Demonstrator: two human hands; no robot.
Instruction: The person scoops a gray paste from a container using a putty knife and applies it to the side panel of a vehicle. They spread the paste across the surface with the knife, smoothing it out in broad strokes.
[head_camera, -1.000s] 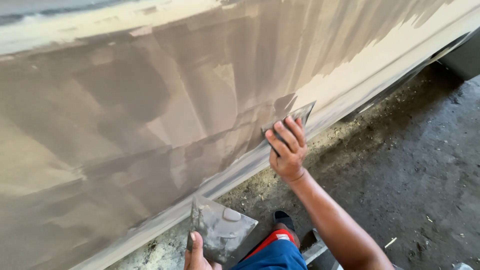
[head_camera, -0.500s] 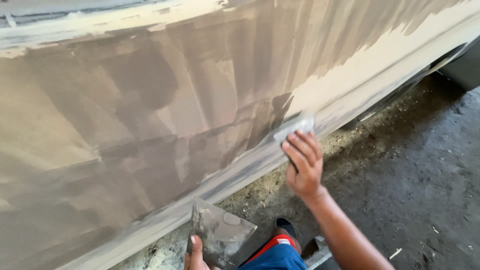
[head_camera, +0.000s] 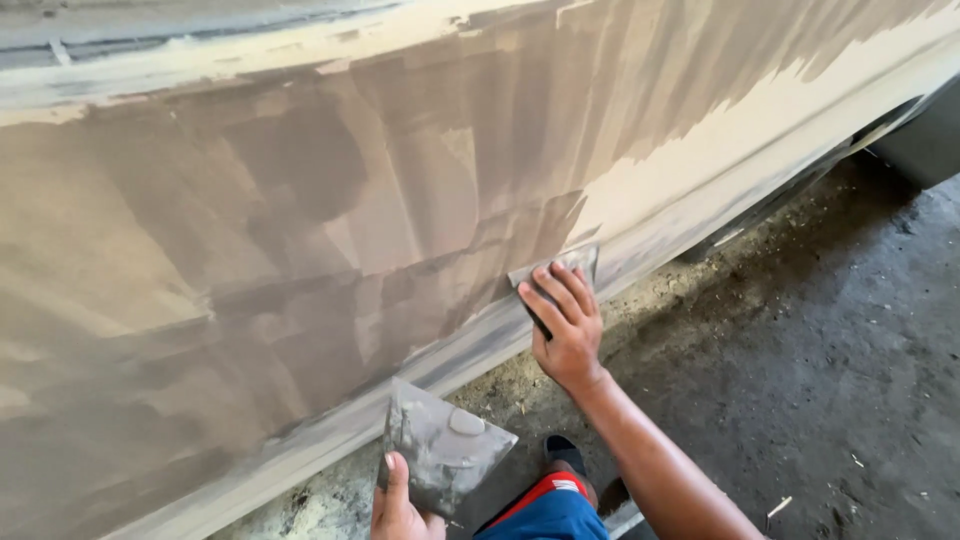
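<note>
Pressing my right hand (head_camera: 565, 325) flat, fingers spread, I hold a thin spreader blade (head_camera: 560, 265) against the filler-coated body panel (head_camera: 300, 220), low near its bottom edge at about 1 o'clock from my knee (head_camera: 545, 510). My left hand (head_camera: 400, 505), at 6 o'clock, is closed on the lower corner of a flat mixing board (head_camera: 445, 450) smeared with grey putty (head_camera: 465, 422). I judge the blade light and springy, slick with paste, best held along its back edge; the board is stiff, safest gripped by a clean corner
</note>
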